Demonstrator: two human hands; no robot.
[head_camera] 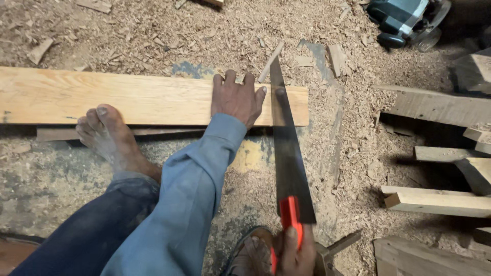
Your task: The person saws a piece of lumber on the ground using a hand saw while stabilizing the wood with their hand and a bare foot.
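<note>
A long pale wooden plank (128,97) lies across the sawdust-covered floor. My left hand (237,98) presses flat on it near its right end, fingers spread. My right hand (294,253) grips the red handle of a handsaw (287,148), whose dark blade runs up and over the plank just right of my left hand. My bare left foot (110,138) rests with its toes on the plank's near edge. My right foot (251,253), in a sandal, stands beside the saw handle.
Wood shavings cover the floor. Several cut timber pieces (440,202) lie at the right. A green power tool (404,20) sits at the top right. Small offcuts (336,59) lie beyond the plank.
</note>
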